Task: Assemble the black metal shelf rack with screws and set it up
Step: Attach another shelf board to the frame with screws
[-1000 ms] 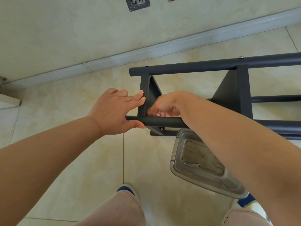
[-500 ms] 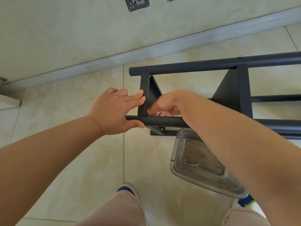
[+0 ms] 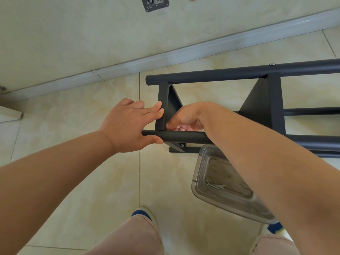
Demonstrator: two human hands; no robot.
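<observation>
Nearest me, my knees and blue-toed shoes stand on the tiled floor [image 3: 103, 181], with a clear plastic tray [image 3: 206, 195] holding a small wrench [image 3: 215, 186] just beyond, partly under my right forearm. Past that, the black metal shelf rack [image 3: 217, 74] lies on its side near the wall; my left hand [image 3: 128, 126] steadies it with a relaxed, open grip, straight fingers against the end upright [image 3: 162, 107] and thumb under the near tube [image 3: 184, 136]. My right hand [image 3: 185, 116] reaches inside the corner, its grip curled, pinching something I cannot make out.
</observation>
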